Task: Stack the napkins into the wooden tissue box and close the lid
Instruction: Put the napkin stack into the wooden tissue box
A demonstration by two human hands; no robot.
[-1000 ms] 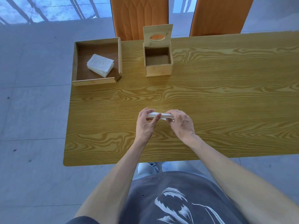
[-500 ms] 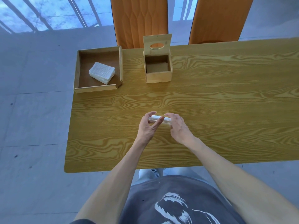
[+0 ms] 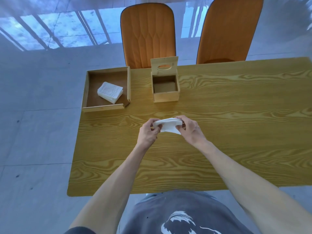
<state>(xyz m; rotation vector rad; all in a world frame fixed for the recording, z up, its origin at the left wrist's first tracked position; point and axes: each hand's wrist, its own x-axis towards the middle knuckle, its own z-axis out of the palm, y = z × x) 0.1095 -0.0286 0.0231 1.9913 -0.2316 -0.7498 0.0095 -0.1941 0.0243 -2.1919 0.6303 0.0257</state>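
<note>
A small stack of white napkins (image 3: 168,124) is held above the middle of the table, with my left hand (image 3: 148,132) gripping its left end and my right hand (image 3: 190,130) gripping its right end. The stack bends slightly and its lower sheet hangs down. Straight beyond it stands the wooden tissue box (image 3: 165,97), empty inside, its lid (image 3: 164,66) with an oval slot hinged upright at the back. A second pile of white napkins (image 3: 110,92) lies in the wooden tray (image 3: 103,108) at the table's far left corner.
The wooden table (image 3: 219,132) runs out to the right. Two orange chairs (image 3: 148,34) stand behind its far edge, one right behind the box. Grey tiled floor lies to the left and in front.
Both hands have lifted the napkin stack off the table and tilted it, so its broad face now shows. The view has also tilted up a little.
</note>
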